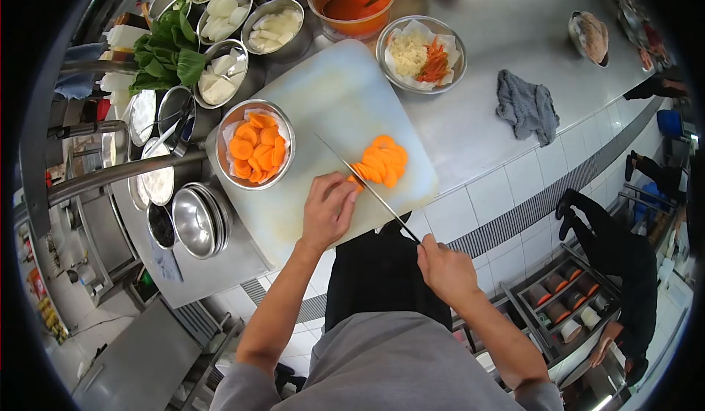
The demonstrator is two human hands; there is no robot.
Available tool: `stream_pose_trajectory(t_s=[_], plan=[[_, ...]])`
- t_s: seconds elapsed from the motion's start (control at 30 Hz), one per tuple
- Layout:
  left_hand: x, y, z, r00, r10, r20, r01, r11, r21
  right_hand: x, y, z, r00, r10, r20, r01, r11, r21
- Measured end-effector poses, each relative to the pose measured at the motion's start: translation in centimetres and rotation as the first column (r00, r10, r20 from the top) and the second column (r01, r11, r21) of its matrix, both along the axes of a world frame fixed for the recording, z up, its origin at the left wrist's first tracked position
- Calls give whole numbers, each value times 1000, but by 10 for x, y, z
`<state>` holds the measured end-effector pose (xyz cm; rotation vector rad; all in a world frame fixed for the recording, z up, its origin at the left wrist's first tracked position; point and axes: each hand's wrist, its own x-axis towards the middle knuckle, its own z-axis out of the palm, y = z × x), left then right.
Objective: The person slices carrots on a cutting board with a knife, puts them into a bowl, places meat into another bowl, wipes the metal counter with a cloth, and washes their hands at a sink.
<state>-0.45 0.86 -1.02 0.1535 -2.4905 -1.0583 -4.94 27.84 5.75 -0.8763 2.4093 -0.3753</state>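
My right hand (pixel 448 270) is closed round the handle of a kitchen knife (pixel 376 195), whose blade points up and left across the cutting board (pixel 323 95). Beside the blade, my left hand (pixel 330 209) has its fingers curled on a piece of carrot (pixel 355 183), mostly hidden under the fingertips. Just right of the blade, sliced carrot rounds (pixel 382 163) lie overlapping in a fanned pile. A steel bowl (pixel 288 123) of carrot rounds on white paper stands on the board's left side.
Steel bowls of cut vegetables (pixel 273 29) and leafy greens (pixel 167 53) crowd the back left. A bowl of shredded food (pixel 408 51), a tub of orange liquid (pixel 345 0) and a grey cloth (pixel 526 106) are on the counter. Stacked bowls (pixel 197 222) stand left; another person (pixel 617 246) is at right.
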Motion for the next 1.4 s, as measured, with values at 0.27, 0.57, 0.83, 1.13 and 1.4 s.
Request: stream_pose_trajectory(t_s=[0.27,0.57,0.83,1.13,1.4], plan=[[-5,-6,-3,1000,-12,-2,11,998,-60,10,21,45,1000,-11,-21,12,999,47],[-5,-4,-5,1000,-17,1,17,998,-57,17,33,62,999,16,-28,-13,992,126],[-3,-6,-10,999,-32,-37,30,999,-36,5,19,47,997,69,-27,-66,993,94],[-6,-5,-5,999,-20,-51,18,999,-38,-5,-17,-15,998,25,-55,-24,1000,20],[-5,-1,-3,999,26,-30,-26,1000,0,7,1,36,998,1,-66,0,1000,13]])
